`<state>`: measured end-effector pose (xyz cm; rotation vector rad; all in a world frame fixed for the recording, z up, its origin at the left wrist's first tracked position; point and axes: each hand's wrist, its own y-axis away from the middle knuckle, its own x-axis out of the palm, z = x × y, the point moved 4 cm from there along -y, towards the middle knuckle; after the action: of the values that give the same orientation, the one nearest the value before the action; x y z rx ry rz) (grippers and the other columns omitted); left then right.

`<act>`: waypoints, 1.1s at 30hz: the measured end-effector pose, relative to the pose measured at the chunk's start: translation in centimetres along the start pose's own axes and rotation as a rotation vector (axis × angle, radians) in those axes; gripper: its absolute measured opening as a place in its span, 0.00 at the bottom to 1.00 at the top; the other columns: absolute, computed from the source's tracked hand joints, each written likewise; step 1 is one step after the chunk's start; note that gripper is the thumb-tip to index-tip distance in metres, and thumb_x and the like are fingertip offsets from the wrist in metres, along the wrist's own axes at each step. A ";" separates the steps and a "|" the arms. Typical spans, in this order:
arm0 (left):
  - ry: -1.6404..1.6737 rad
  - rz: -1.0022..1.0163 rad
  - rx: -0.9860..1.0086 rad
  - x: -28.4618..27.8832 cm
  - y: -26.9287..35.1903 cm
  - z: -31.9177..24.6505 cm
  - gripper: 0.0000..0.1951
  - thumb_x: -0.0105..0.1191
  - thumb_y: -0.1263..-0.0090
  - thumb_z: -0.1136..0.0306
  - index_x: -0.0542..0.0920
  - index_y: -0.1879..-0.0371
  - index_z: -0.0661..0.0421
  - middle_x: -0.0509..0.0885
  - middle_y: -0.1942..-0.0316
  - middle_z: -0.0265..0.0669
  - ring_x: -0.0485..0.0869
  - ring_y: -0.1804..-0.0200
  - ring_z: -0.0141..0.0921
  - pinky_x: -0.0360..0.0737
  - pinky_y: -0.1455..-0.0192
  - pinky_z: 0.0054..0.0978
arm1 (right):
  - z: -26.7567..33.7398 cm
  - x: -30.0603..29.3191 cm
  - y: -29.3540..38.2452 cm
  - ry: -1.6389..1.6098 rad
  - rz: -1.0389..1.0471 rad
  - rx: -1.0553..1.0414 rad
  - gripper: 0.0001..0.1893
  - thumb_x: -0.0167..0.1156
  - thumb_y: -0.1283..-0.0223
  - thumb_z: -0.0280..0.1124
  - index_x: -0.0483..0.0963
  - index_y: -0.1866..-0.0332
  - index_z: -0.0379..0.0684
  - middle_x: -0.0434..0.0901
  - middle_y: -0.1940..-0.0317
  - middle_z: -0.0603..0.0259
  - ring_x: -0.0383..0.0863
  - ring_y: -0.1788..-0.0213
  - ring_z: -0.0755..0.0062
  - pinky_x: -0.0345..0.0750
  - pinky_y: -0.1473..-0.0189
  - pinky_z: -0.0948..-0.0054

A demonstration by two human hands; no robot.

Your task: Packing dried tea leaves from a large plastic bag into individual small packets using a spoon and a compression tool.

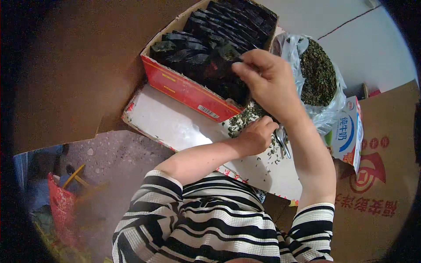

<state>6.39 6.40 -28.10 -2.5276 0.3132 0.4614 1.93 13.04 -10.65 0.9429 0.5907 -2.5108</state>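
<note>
My right hand [269, 80] is over the right front corner of a red cardboard box [184, 90]. Its thumb and forefinger pinch the edge of a dark plastic packet [238, 60]. Rows of black packets [230, 26] stand tightly packed inside the box. Below, my left hand [258, 135] rests with curled fingers at the loose dried green leaves [235, 126] on a white board [171, 113]. Whether it grasps anything is hidden. A shiny metal utensil [282, 141] lies just right of its fingers.
Behind my right forearm sits a clear plastic bag [297, 75] full of dried leaf bits [317, 75]. A milk carton box [348, 131] and a large printed cardboard sheet [388, 157] are to the right. A red container [62, 203] stands at lower left on the speckled floor [108, 157].
</note>
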 end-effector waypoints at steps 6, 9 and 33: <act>-0.006 0.135 -0.124 0.3 -1.2 -0.7 0.19 0.43 0.32 0.71 0.70 0.41 0.55 0.70 0.39 0.46 0.72 0.41 0.46 0.70 0.39 0.41 | 0.3 1.5 0.6 0.578 0.020 -0.132 0.07 0.66 0.50 0.25 0.77 0.66 0.37 0.81 0.66 0.57 0.80 0.63 0.64 0.74 0.62 0.67; -0.024 0.157 -0.164 -1.5 -2.2 -2.6 0.20 0.42 0.28 0.67 0.67 0.37 0.54 0.68 0.36 0.44 0.71 0.38 0.41 0.70 0.38 0.38 | 0.8 1.1 1.4 0.612 -0.055 -0.222 0.09 0.65 0.52 0.24 0.77 0.63 0.38 0.81 0.63 0.56 0.79 0.58 0.58 0.74 0.57 0.62; 1.359 0.119 0.220 6.2 -6.7 -0.6 0.11 0.43 0.28 0.66 0.77 0.54 0.53 0.79 0.59 0.34 0.78 0.52 0.28 0.75 0.49 0.30 | -4.8 -6.8 14.6 0.354 -0.247 -0.278 0.18 0.63 0.48 0.27 0.76 0.49 0.41 0.77 0.47 0.53 0.74 0.43 0.49 0.64 0.38 0.49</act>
<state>14.34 10.76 -26.84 -2.2012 0.9111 -1.2516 16.37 4.76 -12.78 1.2782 1.1976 -2.3880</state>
